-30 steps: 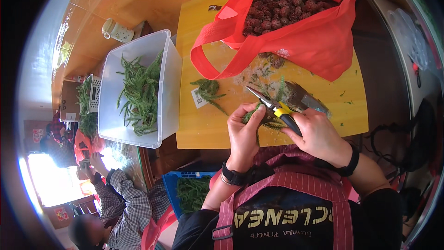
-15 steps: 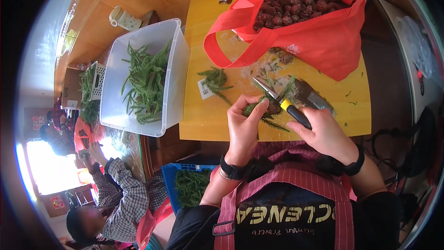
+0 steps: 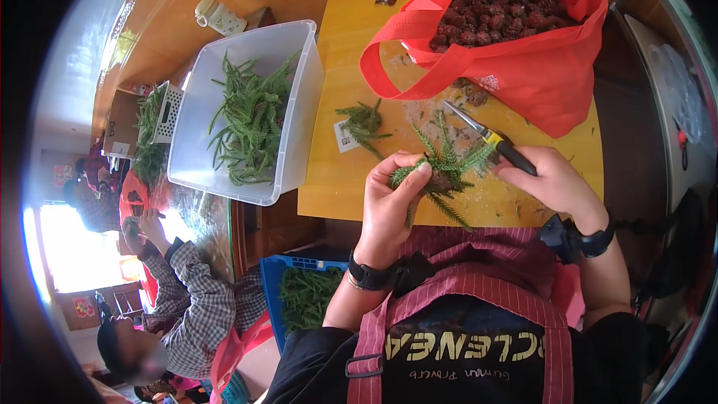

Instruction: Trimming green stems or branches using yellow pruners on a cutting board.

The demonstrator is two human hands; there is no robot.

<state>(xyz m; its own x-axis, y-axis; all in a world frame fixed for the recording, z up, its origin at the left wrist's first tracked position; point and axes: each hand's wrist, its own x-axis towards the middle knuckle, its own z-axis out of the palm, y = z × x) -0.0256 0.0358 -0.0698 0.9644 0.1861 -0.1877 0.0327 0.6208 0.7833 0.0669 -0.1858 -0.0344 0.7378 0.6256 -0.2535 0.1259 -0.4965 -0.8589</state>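
Observation:
Between the thumb and fingers of my left hand (image 3: 394,198) is an artificial pine sprig (image 3: 446,167), its green needled branches spread out over the table's near edge. My right hand (image 3: 552,179) is closed around black-and-yellow long-nose pliers (image 3: 494,139). Their metal tips point up and left, just beyond the sprig and apart from it. Another green sprig (image 3: 363,126) lies on the yellow table (image 3: 348,194) with a small white printed tag (image 3: 345,138) beside it. A red fabric bag (image 3: 523,86) full of brown pine cones (image 3: 497,11) stands behind the pliers.
A clear plastic bin (image 3: 310,97) with many green sprigs is left of the table. Below it sits a blue crate (image 3: 273,295) of greenery. A white jar (image 3: 222,15) stands at the back. At far left a person in a checked shirt (image 3: 198,314) works.
The pliers have come away from the sprig, moving right and up with my right hand. My left hand still holds the sprig, whose branches now show more fully. The view has shifted slightly.

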